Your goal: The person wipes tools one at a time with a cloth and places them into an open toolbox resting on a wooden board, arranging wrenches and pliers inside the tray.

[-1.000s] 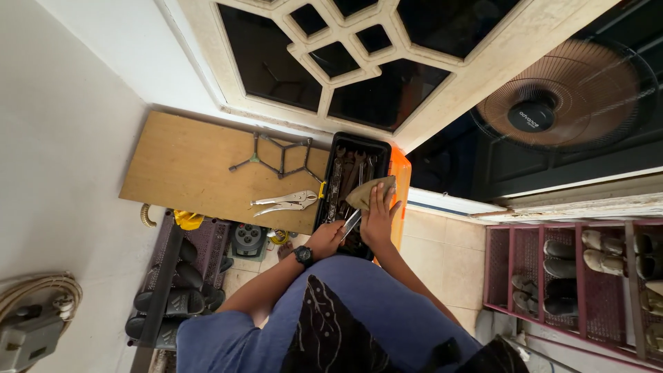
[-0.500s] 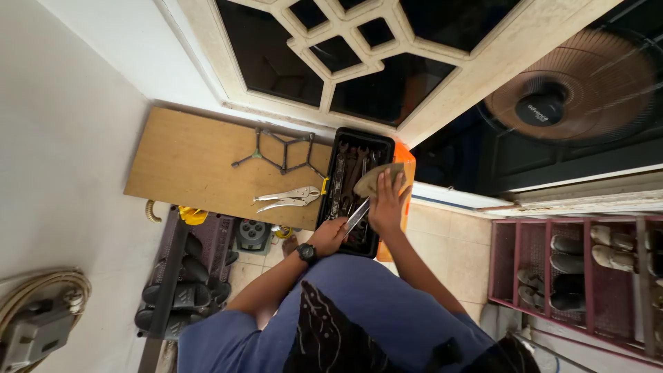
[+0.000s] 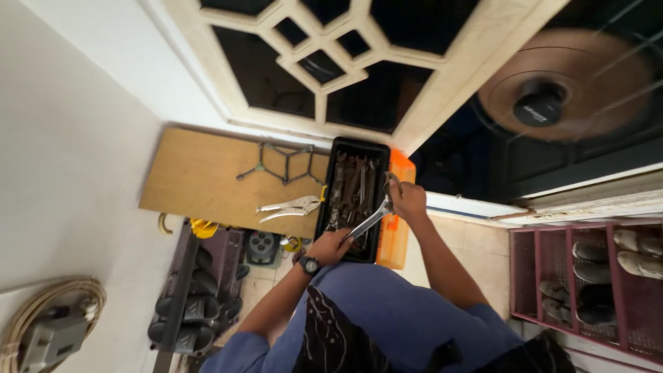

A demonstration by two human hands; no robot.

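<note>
On a tan wooden board (image 3: 200, 176) by the doorway sat an open black toolbox (image 3: 330, 200). Across its near right corner slanted a long silver adjustable wrench (image 3: 369, 220): left hand (image 3: 328, 246) clenched its handle, right hand (image 3: 407, 200) its head.

- 2 hands: left hand (image 3: 330, 246), right hand (image 3: 407, 200), at 6 o'clock of the toolbox
- 1 adjustable wrench (image 3: 369, 221), gripped between both
- 1 black toolbox (image 3: 332, 181) with orange lid; several spanners inside, exact count unclear
- 1 locking pliers (image 3: 289, 206) on 1 wooden board (image 3: 193, 173), 9 o'clock of toolbox
- 1 metal rod frame (image 3: 280, 160)
- 1 fan (image 3: 563, 86), 2 o'clock
- 1 wristwatch (image 3: 309, 264)
- 2 shoe racks: one (image 3: 525, 276) at 4 o'clock, one (image 3: 186, 290) at 7 o'clock
</note>
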